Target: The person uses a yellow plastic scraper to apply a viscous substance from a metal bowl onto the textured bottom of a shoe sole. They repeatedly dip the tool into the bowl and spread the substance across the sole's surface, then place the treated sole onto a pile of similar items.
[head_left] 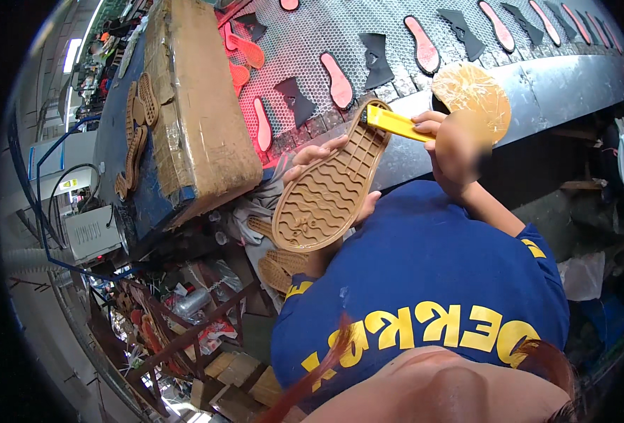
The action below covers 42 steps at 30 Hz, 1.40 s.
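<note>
Left hand [312, 156] grips the tan shoe sole [329, 187] tread-up, long axis slanting toward the conveyor belt [396, 42], while right hand [453, 144] clamps the yellow brush [395, 123] at its toe

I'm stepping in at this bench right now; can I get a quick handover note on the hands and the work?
Left hand: holds a tan sole, tread side up, above the lap.
Right hand: grips a yellow brush, its tip at the sole's top edge.
Nearby: more soles below, a mesh belt with red insoles and black pieces ahead.
Done: sole picked up, brush applied.
Left: how much of the edge is covered cannot be told.
</note>
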Motion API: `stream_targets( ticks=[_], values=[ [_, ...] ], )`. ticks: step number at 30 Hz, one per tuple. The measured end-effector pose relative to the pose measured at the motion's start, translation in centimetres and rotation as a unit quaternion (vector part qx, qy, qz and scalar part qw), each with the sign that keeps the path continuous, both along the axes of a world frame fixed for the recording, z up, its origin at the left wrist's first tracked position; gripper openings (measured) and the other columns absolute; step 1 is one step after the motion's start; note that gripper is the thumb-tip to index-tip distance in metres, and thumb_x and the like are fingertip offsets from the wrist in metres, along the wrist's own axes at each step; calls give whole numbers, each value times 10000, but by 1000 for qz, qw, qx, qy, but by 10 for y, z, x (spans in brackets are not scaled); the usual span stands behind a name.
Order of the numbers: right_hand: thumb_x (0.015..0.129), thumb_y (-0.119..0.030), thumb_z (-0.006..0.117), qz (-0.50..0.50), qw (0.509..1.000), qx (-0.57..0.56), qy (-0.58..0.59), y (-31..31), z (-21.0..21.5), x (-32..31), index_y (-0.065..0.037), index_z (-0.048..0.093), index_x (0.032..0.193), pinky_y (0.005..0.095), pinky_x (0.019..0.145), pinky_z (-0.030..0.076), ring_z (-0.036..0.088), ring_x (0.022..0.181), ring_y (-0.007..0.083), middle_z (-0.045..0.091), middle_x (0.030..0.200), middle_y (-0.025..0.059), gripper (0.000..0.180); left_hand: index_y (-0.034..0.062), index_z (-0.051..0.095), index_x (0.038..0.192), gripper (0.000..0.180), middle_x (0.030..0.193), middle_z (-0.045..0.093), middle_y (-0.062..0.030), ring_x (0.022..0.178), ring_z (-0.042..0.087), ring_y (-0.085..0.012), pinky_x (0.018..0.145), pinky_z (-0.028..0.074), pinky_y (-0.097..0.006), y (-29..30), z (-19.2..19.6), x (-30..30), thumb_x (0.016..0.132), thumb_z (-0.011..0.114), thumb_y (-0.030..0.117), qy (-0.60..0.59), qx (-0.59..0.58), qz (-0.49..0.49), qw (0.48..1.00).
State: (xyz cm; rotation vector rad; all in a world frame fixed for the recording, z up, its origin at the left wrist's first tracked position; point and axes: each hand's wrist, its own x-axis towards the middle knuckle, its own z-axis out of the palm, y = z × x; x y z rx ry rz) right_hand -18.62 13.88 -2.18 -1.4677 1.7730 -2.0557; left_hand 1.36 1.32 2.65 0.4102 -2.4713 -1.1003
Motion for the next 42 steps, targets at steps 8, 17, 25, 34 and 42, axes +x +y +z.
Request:
stream_targets(
  ticks=[8,17,25,34,42],
  values=[
    [897,-292,637,44,998,4,54,4,11,11,36,625,1014,342,824,517,643,947,280,636,1039,170,348,319,438,1407,675,1462,392,69,1326,260,-146,1135,108,-364,9,33,-8,791,555,565,-208,-296,73,929],
    [845,-332,671,67,983,-45,163,-6,23,26,14,625,996,344,701,553,660,842,286,628,1006,163,380,149,417,1369,683,1463,372,-131,1347,372,-199,1077,270,-423,4,5,-24,810,583,506,-82,-436,150,884],
    [785,-321,735,99,962,-98,236,-15,39,34,21,627,946,318,544,543,650,654,246,634,894,146,393,204,263,1471,608,1533,289,-66,1408,281,-191,1160,213,-402,-28,-61,-22,948,273,514,333,425,-164,826],
    [828,-391,689,121,947,-127,269,-22,46,43,47,639,928,320,621,565,650,707,243,630,905,155,452,89,442,1338,451,1304,507,-186,1175,538,-311,996,465,-461,0,-33,-40,916,468,246,270,553,189,765],
    [842,-391,682,152,927,-142,311,-24,55,42,47,646,903,310,604,567,652,685,232,627,908,148,443,40,390,1219,769,1304,466,-199,1232,488,-291,1015,454,-401,-8,-56,-34,612,858,86,221,491,114,835]
  ],
)
